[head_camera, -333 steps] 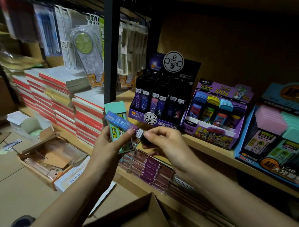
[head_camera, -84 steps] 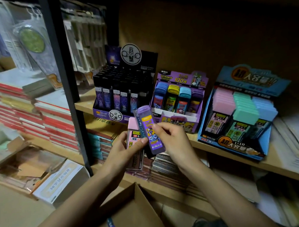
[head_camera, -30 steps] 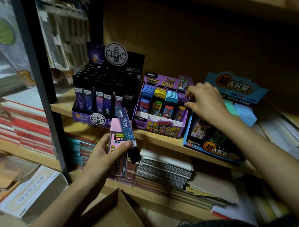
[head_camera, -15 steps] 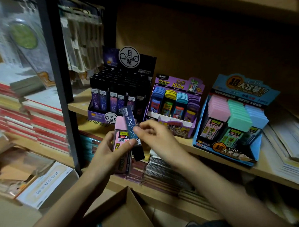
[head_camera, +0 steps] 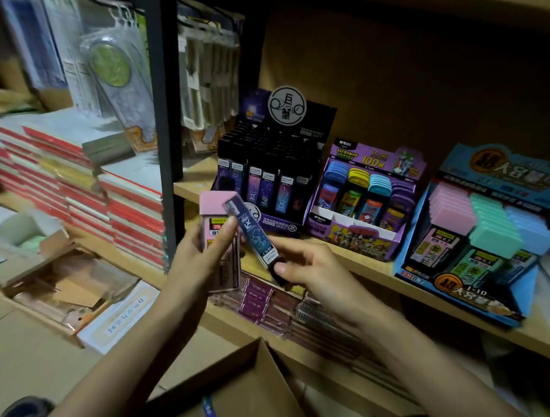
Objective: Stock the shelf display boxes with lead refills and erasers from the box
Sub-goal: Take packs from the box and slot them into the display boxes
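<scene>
Left hand [head_camera: 203, 258] clamped on pink-capped refill case [head_camera: 216, 223], thumb also pinning dark blue lead refill [head_camera: 252, 234]; right hand [head_camera: 311, 269] pinching its black lower end. Risk: pulling blue one free may drag pink one loose, dropping toward open cardboard box [head_camera: 244, 395] below. Black display box [head_camera: 266, 177] just beyond hands, on crowded wooden shelf [head_camera: 364, 267]. Dim stockroom.

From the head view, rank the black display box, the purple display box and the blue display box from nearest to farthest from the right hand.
From the right hand:
1. Black display box, on the shelf up and left.
2. Purple display box, on the shelf up and right; close to the first, hard to separate.
3. Blue display box, far right.
</scene>
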Tool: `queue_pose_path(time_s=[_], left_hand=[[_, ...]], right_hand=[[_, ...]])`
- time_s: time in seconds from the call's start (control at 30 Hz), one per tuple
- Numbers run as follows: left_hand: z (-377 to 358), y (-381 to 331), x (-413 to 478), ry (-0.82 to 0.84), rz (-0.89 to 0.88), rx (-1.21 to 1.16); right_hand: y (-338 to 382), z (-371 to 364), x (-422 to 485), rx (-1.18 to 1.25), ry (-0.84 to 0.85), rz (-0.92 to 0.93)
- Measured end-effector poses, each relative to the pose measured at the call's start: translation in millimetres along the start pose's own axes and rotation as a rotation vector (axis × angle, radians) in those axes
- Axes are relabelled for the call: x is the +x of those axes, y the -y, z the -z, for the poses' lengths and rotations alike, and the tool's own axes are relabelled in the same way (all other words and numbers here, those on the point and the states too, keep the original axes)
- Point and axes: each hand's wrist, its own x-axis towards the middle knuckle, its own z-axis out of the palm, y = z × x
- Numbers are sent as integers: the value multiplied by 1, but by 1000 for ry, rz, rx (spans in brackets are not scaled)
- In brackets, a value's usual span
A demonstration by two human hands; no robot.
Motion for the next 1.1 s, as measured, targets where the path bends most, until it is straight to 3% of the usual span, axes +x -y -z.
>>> queue_pose_path(time_s=[0.1,0.2,0.3,0.43,0.5,0.6,0.8,1.1], left_hand=[[6,-5,5,-38,0,-30],[11,-7,8,-22,8,19],[15,-6,11,4,33,46],[9,0,8,63,87,122],[4,3,4,82,94,85],[3,1,3,69,93,-2],[15,-5,5,51,85,-67],[25,0,2,23,67,-29]], right_hand=[[3,11,-3,-55,41,-1],[3,19,-3,-28,-79,10],[1,29,4,223,-277,9],[8,36,14,541,-389,26],[19,50,20,438,-506,99],[43,75,30,66,-642,261],[54,85,55,-460,-644,374],[45,72,69,-572,-564,438]])
